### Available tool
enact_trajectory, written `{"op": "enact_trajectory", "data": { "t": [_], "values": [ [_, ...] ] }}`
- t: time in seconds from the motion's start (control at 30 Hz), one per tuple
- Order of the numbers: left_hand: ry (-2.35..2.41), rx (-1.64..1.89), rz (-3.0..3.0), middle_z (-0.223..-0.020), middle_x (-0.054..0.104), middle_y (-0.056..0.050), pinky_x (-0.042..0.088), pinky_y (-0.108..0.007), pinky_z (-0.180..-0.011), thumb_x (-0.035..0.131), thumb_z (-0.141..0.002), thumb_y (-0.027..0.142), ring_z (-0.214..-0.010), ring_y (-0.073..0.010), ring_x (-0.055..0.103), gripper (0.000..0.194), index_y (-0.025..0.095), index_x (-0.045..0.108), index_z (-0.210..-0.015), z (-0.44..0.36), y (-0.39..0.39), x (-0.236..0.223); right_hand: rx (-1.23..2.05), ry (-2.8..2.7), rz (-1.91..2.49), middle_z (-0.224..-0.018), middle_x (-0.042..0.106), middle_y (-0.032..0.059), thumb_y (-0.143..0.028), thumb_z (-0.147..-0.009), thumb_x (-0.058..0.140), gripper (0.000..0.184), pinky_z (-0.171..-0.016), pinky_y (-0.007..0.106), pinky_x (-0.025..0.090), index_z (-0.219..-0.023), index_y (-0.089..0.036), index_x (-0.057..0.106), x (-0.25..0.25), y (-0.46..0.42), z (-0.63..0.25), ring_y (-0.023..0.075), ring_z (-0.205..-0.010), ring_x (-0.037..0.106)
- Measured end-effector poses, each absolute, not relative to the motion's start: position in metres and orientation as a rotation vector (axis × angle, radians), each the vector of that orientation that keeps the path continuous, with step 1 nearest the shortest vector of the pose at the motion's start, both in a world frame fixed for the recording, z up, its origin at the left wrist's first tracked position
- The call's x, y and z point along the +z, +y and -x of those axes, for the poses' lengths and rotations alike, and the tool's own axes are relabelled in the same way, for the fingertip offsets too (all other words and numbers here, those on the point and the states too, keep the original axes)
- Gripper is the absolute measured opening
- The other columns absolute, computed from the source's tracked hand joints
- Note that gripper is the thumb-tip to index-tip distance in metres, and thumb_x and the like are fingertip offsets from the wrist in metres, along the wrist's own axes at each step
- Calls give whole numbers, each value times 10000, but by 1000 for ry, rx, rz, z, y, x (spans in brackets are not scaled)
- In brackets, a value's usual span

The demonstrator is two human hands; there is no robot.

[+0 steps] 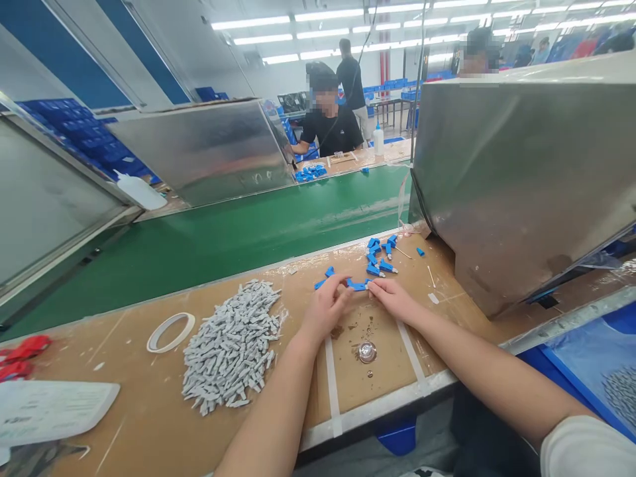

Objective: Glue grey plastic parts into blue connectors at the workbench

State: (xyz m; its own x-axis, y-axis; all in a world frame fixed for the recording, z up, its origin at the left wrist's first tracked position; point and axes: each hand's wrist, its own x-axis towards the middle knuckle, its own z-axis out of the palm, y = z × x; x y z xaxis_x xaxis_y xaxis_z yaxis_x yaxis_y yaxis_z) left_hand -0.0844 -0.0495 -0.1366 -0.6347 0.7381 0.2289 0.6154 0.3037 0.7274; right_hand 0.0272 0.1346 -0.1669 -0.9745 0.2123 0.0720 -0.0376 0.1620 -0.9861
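My left hand (pixel 325 308) and my right hand (pixel 392 297) meet over the brown worktop (pixel 149 411), both pinched on a small blue plastic part (pixel 358 285) held between their fingertips. Just beyond them lies a loose cluster of blue parts (pixel 380 255), with two more blue parts (pixel 325 277) to the left of my fingers. A large heap of small grey parts (pixel 231 344) lies left of my left forearm. A small round metal piece (pixel 367 352) sits on the worktop below my hands.
A roll of white tape (pixel 171 331) lies left of the grey heap. A green conveyor belt (pixel 238 232) runs behind the worktop. Big metal housings (pixel 521 172) stand right and left (pixel 209 149). A person in black (pixel 330 122) sits across. A blue bin (pixel 596 358) is at right.
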Motion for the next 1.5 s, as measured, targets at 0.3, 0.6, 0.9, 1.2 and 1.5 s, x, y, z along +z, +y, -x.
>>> {"op": "enact_trajectory", "data": {
  "t": [0.3, 0.6, 0.9, 1.2, 1.5],
  "values": [
    [2206, 1011, -1414, -796, 562, 27, 357, -283, -684, 529, -1001, 491, -717, -147, 493, 295, 205, 602, -1002, 82, -50, -137, 1487, -2485, -24, -678, 442, -18, -587, -1053, 342, 514, -659, 280, 296, -714, -208, 417, -155, 144, -36, 149, -671, 417],
    [2241, 1069, -1375, -741, 501, 6, 319, -309, -683, 355, -1036, 561, -705, -166, 453, 450, 203, 465, -787, 77, -48, -139, 866, -2780, -227, -794, 608, 30, -329, -1095, 420, 316, -668, 290, 249, -817, -202, 501, -155, 144, -44, 167, -726, 500],
    [2337, 1084, -1258, -701, 491, 11, 308, -317, -674, 352, -1017, 579, -681, -179, 465, 447, 219, 432, -764, 65, -36, -143, 1012, -2787, -130, -805, 590, 25, -311, -1096, 438, 301, -682, 275, 284, -826, -198, 505, -165, 144, -39, 164, -739, 484],
    [2437, 966, -1333, -721, 585, -17, 406, -335, -678, 350, -976, 638, -691, -221, 561, 478, 234, 511, -777, 74, -38, -145, 879, -2829, -76, -872, 665, 19, -358, -1097, 476, 299, -694, 272, 320, -880, -184, 586, -170, 143, -27, 162, -802, 567],
    [2542, 961, -1609, -1079, 709, -68, 567, -426, -974, 460, -901, 644, -1046, -289, 701, 449, 274, 705, -970, 116, -39, -157, 822, -2628, 26, -954, 777, 18, -573, -1059, 442, 422, -635, 267, 415, -966, -248, 695, -127, 144, -87, 186, -838, 690]
  ]
}}
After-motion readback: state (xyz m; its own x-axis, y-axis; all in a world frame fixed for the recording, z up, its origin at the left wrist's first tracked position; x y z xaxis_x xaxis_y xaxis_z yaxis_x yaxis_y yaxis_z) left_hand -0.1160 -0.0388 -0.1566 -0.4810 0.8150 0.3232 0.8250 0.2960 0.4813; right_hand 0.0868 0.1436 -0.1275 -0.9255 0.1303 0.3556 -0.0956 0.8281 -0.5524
